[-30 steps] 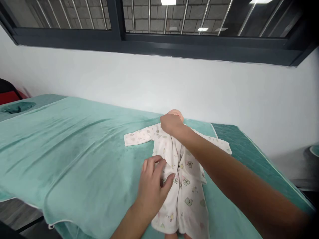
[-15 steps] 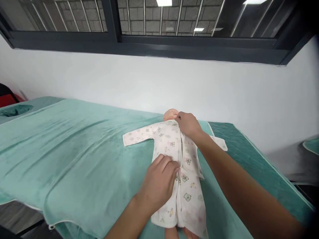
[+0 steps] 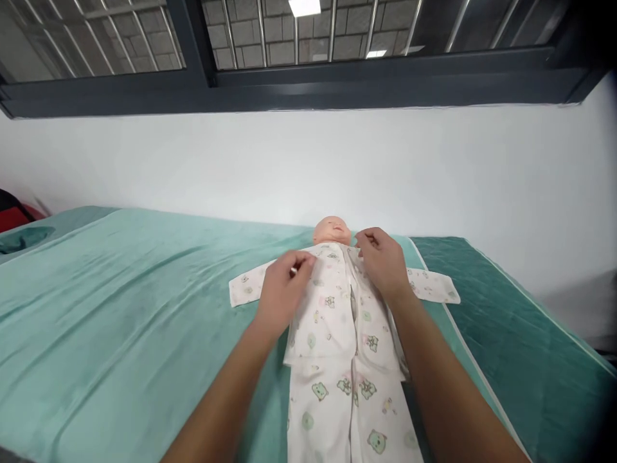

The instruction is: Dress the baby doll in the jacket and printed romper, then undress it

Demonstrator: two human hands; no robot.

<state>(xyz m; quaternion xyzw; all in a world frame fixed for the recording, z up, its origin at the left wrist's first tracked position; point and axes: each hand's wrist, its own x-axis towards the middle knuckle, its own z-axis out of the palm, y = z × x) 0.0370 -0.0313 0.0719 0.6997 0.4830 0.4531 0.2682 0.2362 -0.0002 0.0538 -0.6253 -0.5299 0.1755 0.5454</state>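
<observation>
A baby doll lies on its back, its head toward the wall. It wears a long-sleeved white baby top with a bear print, the front edges meeting loosely down the middle. Matching baby trousers cover the legs. Both sleeves lie spread out to the sides. My left hand is closed, its thumb and fingers pinching the top near the shoulder at the left of the view. Beside the doll's neck, my right hand has its fingers pinched together at the opposite shoulder of the top; the exact grip is partly hidden.
A light green cover with soft wrinkles is spread under the doll. A darker green cover lies to the right. Behind stands a white wall below a dark window frame. A red and black item sits far left.
My left hand has moved up from the waist to the shoulder of the top. My right hand has shifted slightly right from the doll's chin, uncovering its face. The view has moved too.
</observation>
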